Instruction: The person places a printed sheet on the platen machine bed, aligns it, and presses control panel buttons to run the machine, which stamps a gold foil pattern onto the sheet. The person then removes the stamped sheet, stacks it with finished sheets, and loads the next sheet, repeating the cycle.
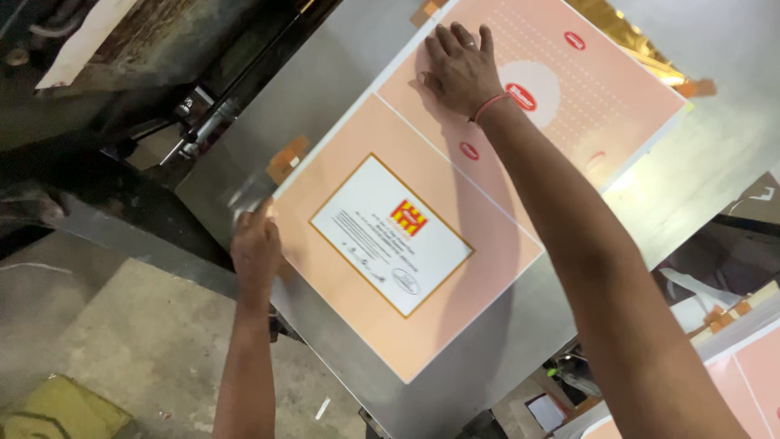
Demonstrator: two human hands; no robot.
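Note:
A large peach-coloured printed sheet (390,325) lies flat on a grey metal plate (317,89). It carries a white framed panel with a red and yellow emblem (392,234), a pale circle and small red ovals. My right hand (459,67) presses palm-down on the sheet's far part, fingers spread; a red band circles its wrist. My left hand (256,248) rests at the sheet's left corner, fingers against its edge. Whether it pinches the sheet I cannot tell.
Brown tape tabs (287,158) sit on the plate beside the sheet's edges. Dark machine parts and a metal rod (207,130) lie upper left. Concrete floor (138,341) is below left. More peach sheets (751,366) are stacked lower right. Gold foil (626,36) shows past the sheet's far edge.

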